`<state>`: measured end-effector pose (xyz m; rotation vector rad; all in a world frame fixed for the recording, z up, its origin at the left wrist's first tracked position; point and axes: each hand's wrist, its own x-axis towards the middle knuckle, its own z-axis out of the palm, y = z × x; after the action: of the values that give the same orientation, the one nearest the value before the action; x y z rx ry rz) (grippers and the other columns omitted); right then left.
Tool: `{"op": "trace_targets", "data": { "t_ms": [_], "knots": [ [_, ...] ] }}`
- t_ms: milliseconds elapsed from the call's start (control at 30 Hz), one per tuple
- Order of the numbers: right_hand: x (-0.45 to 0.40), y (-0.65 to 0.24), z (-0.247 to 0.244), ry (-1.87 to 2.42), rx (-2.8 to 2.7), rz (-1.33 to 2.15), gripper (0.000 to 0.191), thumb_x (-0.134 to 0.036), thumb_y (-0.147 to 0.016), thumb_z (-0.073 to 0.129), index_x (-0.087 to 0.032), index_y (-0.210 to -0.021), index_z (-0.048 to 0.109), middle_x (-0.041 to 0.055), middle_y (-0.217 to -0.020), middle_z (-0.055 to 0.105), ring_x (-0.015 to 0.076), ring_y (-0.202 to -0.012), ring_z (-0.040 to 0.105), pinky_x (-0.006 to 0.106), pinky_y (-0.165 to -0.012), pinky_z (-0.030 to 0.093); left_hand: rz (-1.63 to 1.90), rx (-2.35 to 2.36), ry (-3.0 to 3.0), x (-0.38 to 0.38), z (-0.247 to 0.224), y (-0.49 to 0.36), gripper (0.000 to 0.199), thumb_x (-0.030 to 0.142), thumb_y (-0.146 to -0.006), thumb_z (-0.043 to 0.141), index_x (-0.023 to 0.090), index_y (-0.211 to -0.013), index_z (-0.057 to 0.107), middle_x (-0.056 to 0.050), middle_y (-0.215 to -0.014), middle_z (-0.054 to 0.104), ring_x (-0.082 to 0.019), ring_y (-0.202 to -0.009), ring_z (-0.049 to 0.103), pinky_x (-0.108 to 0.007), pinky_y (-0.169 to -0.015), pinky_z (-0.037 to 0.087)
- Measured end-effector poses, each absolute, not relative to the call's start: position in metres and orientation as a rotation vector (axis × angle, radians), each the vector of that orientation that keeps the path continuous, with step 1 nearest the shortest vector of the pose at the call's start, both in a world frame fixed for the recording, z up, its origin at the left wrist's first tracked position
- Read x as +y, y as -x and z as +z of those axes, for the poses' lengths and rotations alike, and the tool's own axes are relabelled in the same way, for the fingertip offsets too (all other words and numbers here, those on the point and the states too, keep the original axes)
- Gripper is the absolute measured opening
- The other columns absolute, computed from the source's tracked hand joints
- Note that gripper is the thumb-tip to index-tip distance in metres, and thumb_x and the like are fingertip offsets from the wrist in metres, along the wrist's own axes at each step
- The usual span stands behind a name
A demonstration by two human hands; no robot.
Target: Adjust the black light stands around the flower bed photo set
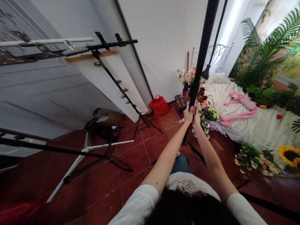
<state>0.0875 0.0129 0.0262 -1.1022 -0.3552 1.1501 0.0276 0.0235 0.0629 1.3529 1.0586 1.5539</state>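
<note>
Item: black stand pole [203,47], in front of the person, rising steeply from between the hands. Left hand [188,115] and right hand [196,119]: both wrapped around its lower length, close together, below a dark clamp collar [194,89]. Exact finger placement: partly hidden, contact between the palms uncertain.

Handling, as judged: an even two-handed grip served best, with the pole held steady over its legs [197,152] and the hanging black cord [217,34] free of snags.

Edges: legs splayed beneath the hands, a likely trip point. Right of the hands: artificial flowers [202,105], very near; farther right, a throw-covered bed [248,132] bearing a pink plush panther [246,104]; little slack there. Left of the hands: red bag [159,106], then clip stand [114,80] with white panel [112,90].

Open room: red tile floor [138,150], left of and below the hands, the widest gap.
</note>
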Motion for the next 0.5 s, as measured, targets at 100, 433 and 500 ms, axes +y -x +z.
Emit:
{"op": "trace_targets", "data": {
  "t_ms": [100, 433, 500],
  "knots": [
    [-0.025, -0.098, 0.025, 1.134, -0.29, 1.139, 0.021, -0.043, -0.094, 0.05, -0.026, -0.097, 0.062, -0.0028, -0.088, 0.075, 0.0083, -0.081, 0.07, 0.017, -0.066, 0.05, 1.526, 0.999, -1.368, 0.025, 0.06, -0.026, 0.069, 0.086, -0.08, 0.038, 0.02, -0.065, 0.053, 0.0, -0.057, 0.056, -0.013, -0.054, 0.054, -0.025, -0.059, 0.042],
    [-0.259, -0.208, -0.04, 1.362, -0.277, 1.204, 0.031, -0.046, -0.074, 0.07, -0.025, -0.096, 0.073, 0.0102, -0.101, 0.078, 0.0252, -0.097, 0.077, 0.041, -0.096, 0.059, 1.63, 1.444, -1.51, -0.033, 0.01, -0.024, 0.037, 0.041, -0.1, 0.039, 0.019, -0.12, 0.06, -0.018, -0.13, 0.057, -0.025, -0.133, 0.05, -0.041, -0.116, 0.036],
    [-0.307, -0.229, -0.058, 1.411, -0.218, 1.113, 0.032, -0.048, -0.071, 0.071, -0.026, -0.095, 0.074, 0.0102, -0.102, 0.079, 0.0272, -0.096, 0.077, 0.043, -0.092, 0.062, 1.535, 1.594, -1.412, -0.066, -0.024, -0.029, 0.033, 0.026, -0.098, 0.039, 0.017, -0.125, 0.057, -0.019, -0.136, 0.051, -0.026, -0.138, 0.047, -0.043, -0.118, 0.035]
  ]
}}
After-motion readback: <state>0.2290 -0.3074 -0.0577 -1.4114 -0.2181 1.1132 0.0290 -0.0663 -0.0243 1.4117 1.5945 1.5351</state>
